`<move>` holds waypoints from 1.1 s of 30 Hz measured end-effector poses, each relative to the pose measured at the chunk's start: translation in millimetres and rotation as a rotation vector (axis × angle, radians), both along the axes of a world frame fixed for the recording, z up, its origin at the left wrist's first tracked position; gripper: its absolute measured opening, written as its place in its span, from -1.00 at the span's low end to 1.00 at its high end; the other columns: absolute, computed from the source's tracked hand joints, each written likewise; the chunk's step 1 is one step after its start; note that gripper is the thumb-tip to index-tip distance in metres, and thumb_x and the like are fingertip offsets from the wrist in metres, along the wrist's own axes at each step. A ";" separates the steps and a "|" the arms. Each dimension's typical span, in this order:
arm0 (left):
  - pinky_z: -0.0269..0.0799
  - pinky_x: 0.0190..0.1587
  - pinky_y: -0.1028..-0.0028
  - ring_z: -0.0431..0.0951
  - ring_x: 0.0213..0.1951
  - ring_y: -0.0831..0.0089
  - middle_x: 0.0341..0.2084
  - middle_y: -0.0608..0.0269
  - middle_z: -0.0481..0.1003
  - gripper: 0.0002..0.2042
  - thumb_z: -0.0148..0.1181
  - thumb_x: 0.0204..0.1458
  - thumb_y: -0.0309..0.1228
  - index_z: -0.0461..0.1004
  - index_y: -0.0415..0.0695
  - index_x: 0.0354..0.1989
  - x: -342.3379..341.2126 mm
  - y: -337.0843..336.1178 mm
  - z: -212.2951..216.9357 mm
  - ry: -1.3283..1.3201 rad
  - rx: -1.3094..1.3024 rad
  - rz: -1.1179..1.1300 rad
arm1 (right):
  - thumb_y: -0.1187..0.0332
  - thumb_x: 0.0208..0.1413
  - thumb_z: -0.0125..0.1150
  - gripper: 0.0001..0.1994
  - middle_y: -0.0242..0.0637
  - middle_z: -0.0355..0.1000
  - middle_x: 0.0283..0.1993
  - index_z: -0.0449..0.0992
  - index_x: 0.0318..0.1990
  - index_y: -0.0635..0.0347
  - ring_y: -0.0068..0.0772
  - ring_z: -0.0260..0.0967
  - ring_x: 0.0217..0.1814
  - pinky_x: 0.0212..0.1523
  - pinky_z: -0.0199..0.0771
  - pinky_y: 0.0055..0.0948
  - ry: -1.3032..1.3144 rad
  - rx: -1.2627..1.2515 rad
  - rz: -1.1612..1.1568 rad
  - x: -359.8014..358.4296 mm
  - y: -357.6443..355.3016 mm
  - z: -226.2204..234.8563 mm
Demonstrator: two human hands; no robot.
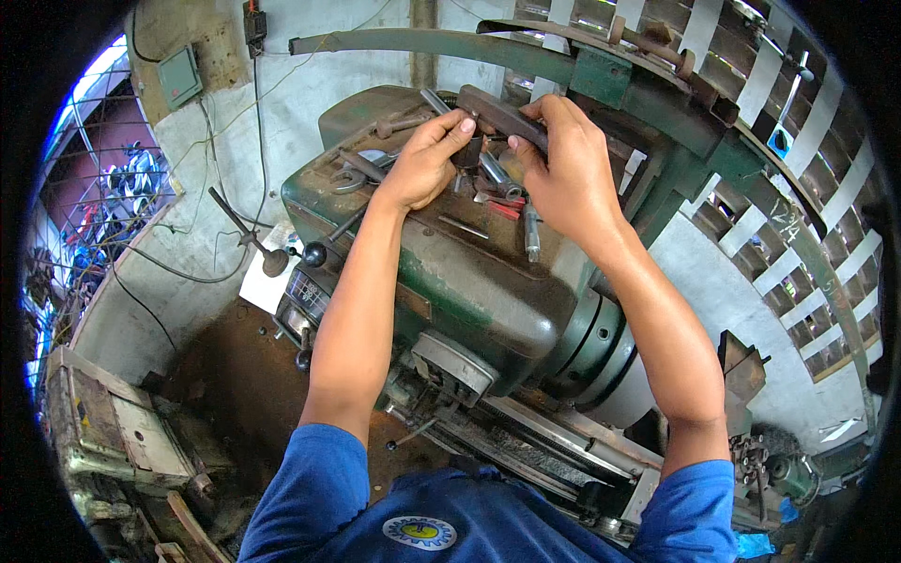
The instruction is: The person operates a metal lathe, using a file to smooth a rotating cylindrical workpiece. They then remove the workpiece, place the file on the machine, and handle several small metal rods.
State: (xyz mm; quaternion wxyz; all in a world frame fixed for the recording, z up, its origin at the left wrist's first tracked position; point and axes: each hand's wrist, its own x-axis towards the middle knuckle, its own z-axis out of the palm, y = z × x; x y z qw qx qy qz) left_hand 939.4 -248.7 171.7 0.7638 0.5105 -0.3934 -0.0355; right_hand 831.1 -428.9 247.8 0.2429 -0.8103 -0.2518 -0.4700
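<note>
Over the top of a worn green lathe headstock (450, 272), both my hands are at a thick, dark metal bar (499, 114). My right hand (571, 164) has its fingers and thumb closed round the right end of the bar. At the other end, my left hand (430, 161) is closed, its thumb and forefinger pinched beside a dark upright metal piece (472, 145) under the bar. The palm hides what else that hand may hold. Below the hands lie a shiny metal socket-like tube (500, 176), a slim silver tool (532, 233), red-handled pieces (507, 208) and a thin rod (464, 226).
Left of my hands, wrenches (347, 180) and a hammer-like tool (399, 124) lie on the headstock. Black-knobbed levers (313, 253) stick out at its front left. The chuck (601, 347) is at the right. A curved green metal frame (648, 89) arches behind.
</note>
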 end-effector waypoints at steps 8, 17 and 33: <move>0.42 0.03 0.41 0.49 -0.07 0.45 -0.15 0.24 0.49 -0.70 -0.01 0.38 -0.27 0.41 -0.27 0.06 6.3 -1.2 -5.0 0.009 -0.021 -0.009 | 0.56 0.01 0.30 -0.79 0.09 0.44 -0.23 0.44 -0.21 0.39 0.24 0.43 -0.15 -0.12 0.43 -0.05 0.004 0.102 0.056 -3.2 -1.3 -7.2; 0.45 0.00 0.34 0.51 -0.07 0.41 -0.17 0.24 0.48 -0.72 0.01 0.37 -0.26 0.41 -0.24 0.02 0.5 -1.7 1.2 0.026 -0.066 -0.016 | 0.54 0.01 0.32 -0.79 0.04 0.47 -0.25 0.47 -0.20 0.37 0.12 0.47 -0.19 -0.18 0.44 -0.12 0.064 0.065 0.038 -9.9 -5.3 -3.3; 0.49 -0.10 0.18 0.50 -0.18 0.30 -0.28 0.16 0.45 -0.78 -0.05 0.38 -0.25 0.39 -0.15 -0.13 -4.2 10.9 23.3 0.151 -0.455 0.204 | 0.63 -0.11 0.23 -0.66 0.11 0.37 -0.07 0.37 -0.10 0.42 0.32 0.49 -0.19 -0.12 0.54 0.14 0.293 -0.218 -0.149 34.3 -6.0 -74.3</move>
